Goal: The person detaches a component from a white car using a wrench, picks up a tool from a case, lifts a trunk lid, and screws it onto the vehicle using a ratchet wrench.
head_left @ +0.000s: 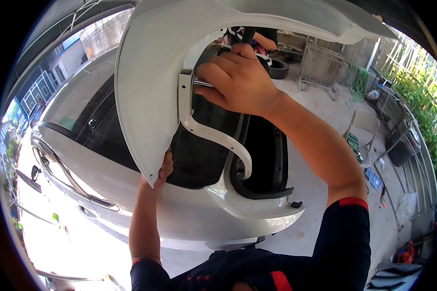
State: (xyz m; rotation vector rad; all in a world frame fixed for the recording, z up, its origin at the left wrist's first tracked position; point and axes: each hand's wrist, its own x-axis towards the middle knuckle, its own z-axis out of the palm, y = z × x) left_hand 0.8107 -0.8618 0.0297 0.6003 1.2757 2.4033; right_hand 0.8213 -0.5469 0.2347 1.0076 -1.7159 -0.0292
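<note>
A white car trunk lid [145, 72] stands raised over the rear of a silver-white car [194, 208]. My left hand [166, 167] is closed round the lid's lower corner. Up by the lid's hinge arm [185, 102], my right hand [240, 80] is closed on a slim shiny metal tool [202, 83]; most of it lies hidden in the fist, so its kind does not show. The tool's visible end meets the arm's upper part. From there the white hinge arm curves down into the trunk opening, beside the black rubber seal [262, 195].
Past the lid, another person [267, 41] is partly hidden, near a tyre [278, 69]. To the right are a metal frame rack [320, 63], a green hose [358, 80], a folding chair [365, 123] with a green tool case [354, 147], and tools on the floor. The dark rear window [199, 160] lies below the lid.
</note>
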